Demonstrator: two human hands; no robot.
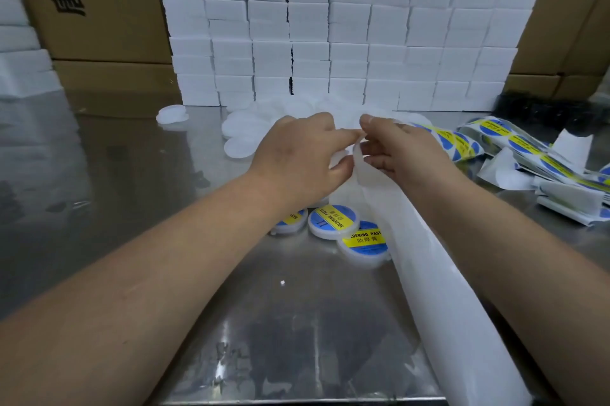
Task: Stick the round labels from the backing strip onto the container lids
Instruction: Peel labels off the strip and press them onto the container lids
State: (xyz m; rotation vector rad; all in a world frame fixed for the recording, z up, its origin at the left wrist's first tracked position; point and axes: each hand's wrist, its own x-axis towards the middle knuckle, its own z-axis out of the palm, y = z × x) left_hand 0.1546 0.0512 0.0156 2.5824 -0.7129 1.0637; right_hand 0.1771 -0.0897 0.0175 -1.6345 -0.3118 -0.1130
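Nearest me, two bare forearms reach out over a shiny steel worktop (99, 158), its front edge just below them. A long white backing strip (445, 290), smooth and papery, runs from the bottom right corner up along the right forearm to the hands. The steel between the forearms is open, and there is more bare steel to the left.

Three round white lids already carry blue-and-yellow labels: one (333, 222) in the middle, one (364, 242) touching it on the right by the strip, and one (290, 220) half hidden under the left wrist. Beyond the hands, plain white lids (244, 128) lie in a loose overlapping heap, with a single lid (171, 115) apart to the left. A wall of white foam blocks (330, 25) closes off the back, with brown cardboard boxes (92, 9) on both sides. On the right, a crumpled tangle of label tape (515, 148), blue discs with yellow bands, crowds that side.

The right hand (396, 151) grips the strip where it bends over, fingers curled round it. The left hand (297, 158) is also curled, with its thumb and forefinger pinching at that same top edge, touching the right thumb. I cannot tell whether a label sits between those fingertips.
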